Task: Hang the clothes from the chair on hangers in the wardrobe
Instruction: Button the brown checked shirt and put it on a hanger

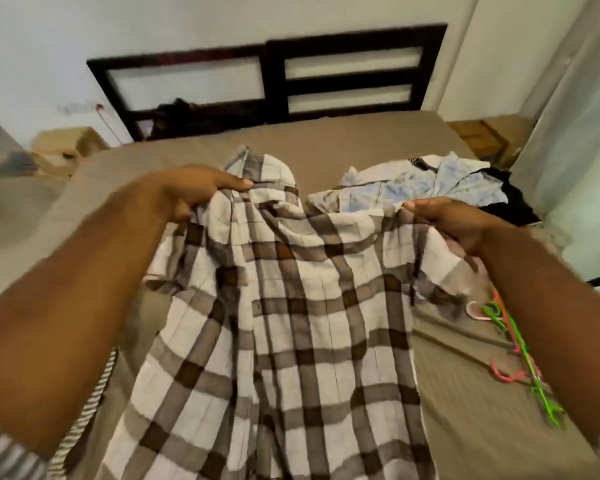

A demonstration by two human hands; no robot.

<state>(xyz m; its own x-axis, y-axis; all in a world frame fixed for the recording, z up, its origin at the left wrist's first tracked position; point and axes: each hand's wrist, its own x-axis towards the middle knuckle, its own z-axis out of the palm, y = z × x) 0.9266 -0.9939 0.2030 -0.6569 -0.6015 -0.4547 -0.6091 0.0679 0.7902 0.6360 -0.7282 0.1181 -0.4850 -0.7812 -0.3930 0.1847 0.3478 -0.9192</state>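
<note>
Closest to the lens, a striped sleeve (4, 455) cuffs the left forearm at the bottom-left corner. That arm reaches up to the left hand (184, 194), whose fingers are curled into a bunch of cloth at one shoulder of a plaid shirt (291, 306), the thumb laid flat on top just beside the collar. The shirt – white with grey and brown checks – is held up over the bed (360, 140) and hangs down between both arms toward the camera, its front open and its lower part loose. Behind it, at the far end of the tan sheet, stands a dark headboard (347, 43) against the wall.

Right of the collar, a heap of pale blue clothes (423, 188) lies on the bed, with a black garment (509, 199) touching its right edge. Just in front of that heap the right hand (454, 220) grips the shirt's other shoulder – fingers pressed together along the fabric edge, though their tips are hidden under the cloth. Further right, beside the right forearm, a few plastic hangers (513, 344) in green, pink and orange lie on the sheet.
</note>
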